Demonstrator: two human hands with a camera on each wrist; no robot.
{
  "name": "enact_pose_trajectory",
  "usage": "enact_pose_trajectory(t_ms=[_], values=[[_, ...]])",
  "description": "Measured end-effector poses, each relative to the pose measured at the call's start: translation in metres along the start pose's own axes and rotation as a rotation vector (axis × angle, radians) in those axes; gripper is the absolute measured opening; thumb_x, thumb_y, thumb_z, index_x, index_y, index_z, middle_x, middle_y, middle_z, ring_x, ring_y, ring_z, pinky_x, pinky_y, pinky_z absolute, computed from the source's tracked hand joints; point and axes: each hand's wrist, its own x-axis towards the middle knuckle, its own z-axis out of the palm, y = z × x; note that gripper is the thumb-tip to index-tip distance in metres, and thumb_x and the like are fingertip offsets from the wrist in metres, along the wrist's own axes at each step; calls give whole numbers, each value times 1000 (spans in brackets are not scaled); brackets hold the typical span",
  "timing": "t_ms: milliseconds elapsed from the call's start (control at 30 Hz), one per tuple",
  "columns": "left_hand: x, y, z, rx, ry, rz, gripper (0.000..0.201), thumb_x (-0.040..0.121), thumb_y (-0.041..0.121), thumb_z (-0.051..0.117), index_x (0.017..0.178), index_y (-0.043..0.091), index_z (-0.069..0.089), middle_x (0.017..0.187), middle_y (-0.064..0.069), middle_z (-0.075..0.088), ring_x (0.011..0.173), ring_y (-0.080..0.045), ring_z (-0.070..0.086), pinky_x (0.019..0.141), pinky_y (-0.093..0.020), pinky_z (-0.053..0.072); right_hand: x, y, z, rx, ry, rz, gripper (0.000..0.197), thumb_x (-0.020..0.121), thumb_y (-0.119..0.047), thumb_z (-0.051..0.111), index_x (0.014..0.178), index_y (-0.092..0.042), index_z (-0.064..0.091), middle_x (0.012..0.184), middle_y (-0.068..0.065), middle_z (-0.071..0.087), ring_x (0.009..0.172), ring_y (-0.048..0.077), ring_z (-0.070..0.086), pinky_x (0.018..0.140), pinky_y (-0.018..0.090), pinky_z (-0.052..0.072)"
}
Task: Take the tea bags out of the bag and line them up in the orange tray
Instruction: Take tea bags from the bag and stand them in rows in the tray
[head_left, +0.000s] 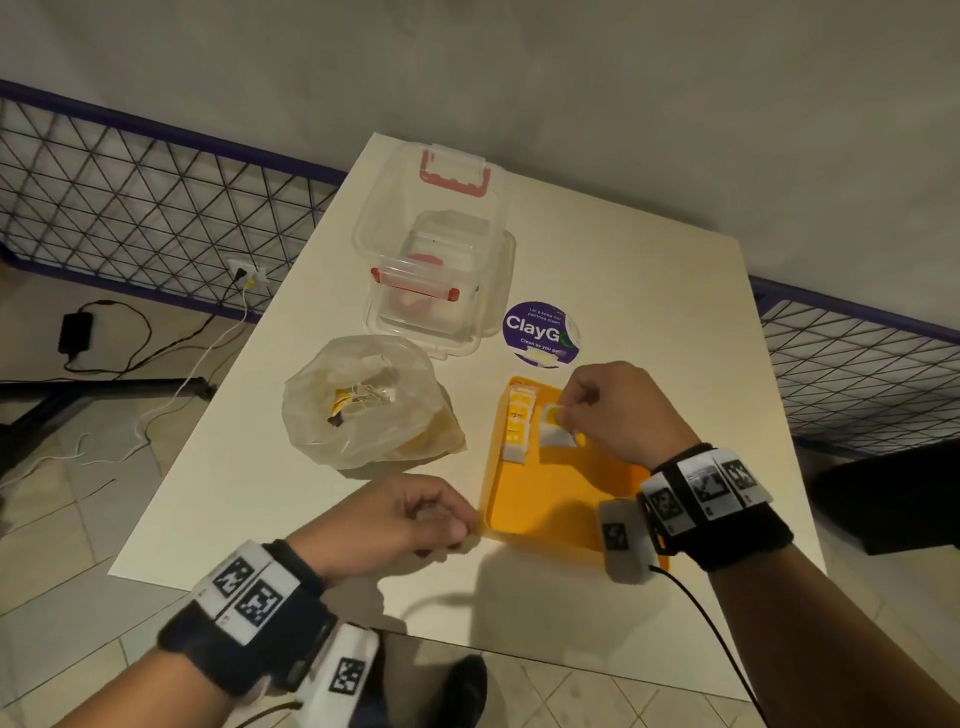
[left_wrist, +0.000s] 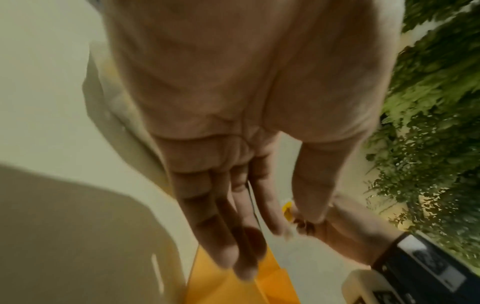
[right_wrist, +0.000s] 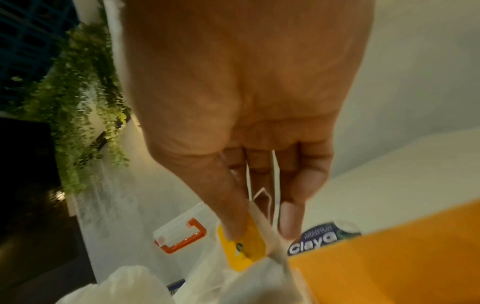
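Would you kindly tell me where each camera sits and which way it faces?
Head: looks down from above at the table, plastic bag and orange tray; both forearms show.
Left wrist: looks along the left hand toward the tray.
Right wrist: looks along the right hand, its fingers pinching a tea bag.
All three show the tray.
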Motion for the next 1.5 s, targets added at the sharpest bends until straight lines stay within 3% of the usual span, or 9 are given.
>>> enact_pose_trajectory(t_ms=[267,467,567,733,900,1033,1167,1267,1500], values=[[-46,43,-65,47,180,200,19,80,27,75,89,11,74,86,-16,71,76,-25,66,64,-32,53,4,9,43,188,-326,171,4,86,-4,72,86,-1,69,69,12,68,54,19,64,60,32,57],[-44,46,-98,109,542,237,18,91,3,64,89,18,74,86,-15,72,73,-20,64,61,-29,50,14,8,63,365,-296,346,5,84,-1,73,87,-2,69,77,19,69,70,34,72,66,38,63],[-39,45,-107,172,602,202,20,90,6,66,91,24,74,89,-10,74,80,-22,67,66,-30,53,18,5,67,328,-238,315,8,82,0,74,89,3,69,76,18,71,72,35,73,47,24,53],[-30,40,-111,241,618,151,17,88,11,71,91,28,75,89,-1,75,91,-32,68,79,-44,55,28,3,69,249,-195,308,11,82,-6,75,86,1,67,73,16,74,65,31,74,55,34,56],[-22,44,-105,349,612,120,10,88,17,71,91,26,75,87,9,75,83,-6,67,77,-22,48,30,-5,66,132,-223,333,19,80,-14,77,80,-11,58,62,9,70,47,15,66,50,24,51],[-12,47,-100,536,579,95,15,90,14,65,93,27,73,89,13,73,83,-3,67,76,-17,49,26,-22,50,-73,-55,225,27,79,-29,77,80,-11,57,80,7,69,77,23,67,67,30,52],[4,43,-88,779,493,47,14,85,16,65,95,25,70,90,10,70,84,-11,63,77,-23,49,9,-77,46,373,45,125,40,81,-47,75,90,-11,60,76,6,69,55,14,68,46,21,48],[14,45,-81,877,434,33,16,85,13,59,90,26,67,90,5,70,86,-17,63,80,-31,51,12,-104,67,325,-56,64,59,68,-66,73,104,-23,57,83,1,70,65,18,70,60,33,58],[29,49,-83,1071,321,48,23,87,15,57,103,24,70,109,1,64,101,-21,59,87,-34,49,15,-110,88,174,-99,2,28,87,-21,65,112,-18,56,96,4,67,87,23,64,75,32,53]])
